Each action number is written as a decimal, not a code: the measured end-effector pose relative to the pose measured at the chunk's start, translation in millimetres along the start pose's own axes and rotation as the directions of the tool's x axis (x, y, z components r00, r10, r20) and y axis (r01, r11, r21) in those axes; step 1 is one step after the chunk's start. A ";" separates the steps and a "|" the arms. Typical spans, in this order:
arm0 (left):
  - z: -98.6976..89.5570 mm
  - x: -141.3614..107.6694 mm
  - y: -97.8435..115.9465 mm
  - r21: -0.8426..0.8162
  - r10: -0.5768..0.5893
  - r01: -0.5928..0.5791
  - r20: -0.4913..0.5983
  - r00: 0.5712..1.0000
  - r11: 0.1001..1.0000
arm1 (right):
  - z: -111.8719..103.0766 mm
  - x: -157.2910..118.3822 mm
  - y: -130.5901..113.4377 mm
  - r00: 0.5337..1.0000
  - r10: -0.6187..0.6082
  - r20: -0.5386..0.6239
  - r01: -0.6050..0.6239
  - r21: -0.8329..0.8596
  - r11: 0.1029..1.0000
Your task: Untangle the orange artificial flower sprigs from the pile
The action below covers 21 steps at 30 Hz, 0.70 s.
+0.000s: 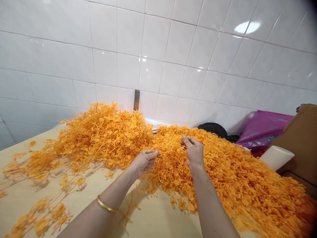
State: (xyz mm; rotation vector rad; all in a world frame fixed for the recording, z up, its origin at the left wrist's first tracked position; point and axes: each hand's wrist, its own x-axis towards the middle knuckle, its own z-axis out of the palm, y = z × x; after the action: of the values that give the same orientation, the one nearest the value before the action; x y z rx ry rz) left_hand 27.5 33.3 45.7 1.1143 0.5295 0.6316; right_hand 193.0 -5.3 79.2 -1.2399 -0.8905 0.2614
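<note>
My left hand (146, 162) is closed in a pinch, and a thin orange stem (160, 154) pokes out past the fingertips. To its right and slightly higher, my right hand (194, 152) also pinches, at what looks like a thin stem end; most of it is covered by the fingers. The two hands are apart, above a big pile of orange artificial flower sprays (223, 165). A second, taller heap of the same sprays (106, 132) rises behind and left of my left hand. Below my left hand, a loose sprig (128, 211) hangs or lies near the wrist; I cannot tell which.
Loose sprays (42, 215) lie at the front left of the yellowish table (163, 211). At the right are a white roll (277, 157), a cardboard box (300, 142), a purple plastic bag (264, 127) and a black rounded object (213, 129). A tiled wall (153, 39) stands behind.
</note>
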 end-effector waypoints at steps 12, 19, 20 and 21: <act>-30.8 5.5 1.4 -0.091 0.017 -0.035 -0.191 0.981 0.995 | -40.7 19.4 -21.6 0.863 0.278 -0.422 -0.083 0.425 0.901; -26.1 9.6 -0.9 -0.115 0.057 -0.092 -0.276 0.959 0.989 | 14.0 -9.9 -12.5 0.947 0.294 0.129 -0.316 0.212 0.925; -24.3 9.1 0.2 -0.108 0.071 -0.105 -0.282 0.957 0.989 | 15.9 -11.6 -10.9 0.939 0.302 0.167 -0.328 0.164 0.930; -22.2 8.5 1.2 -0.099 0.084 -0.116 -0.284 0.955 0.988 | 16.3 -12.7 -9.7 0.931 0.304 0.202 -0.331 0.117 0.936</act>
State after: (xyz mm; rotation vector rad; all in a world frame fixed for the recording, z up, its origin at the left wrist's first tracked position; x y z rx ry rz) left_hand 18.3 54.0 38.4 0.9525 0.6731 0.9055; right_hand 170.6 -5.0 83.1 -1.2303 -0.8038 0.6992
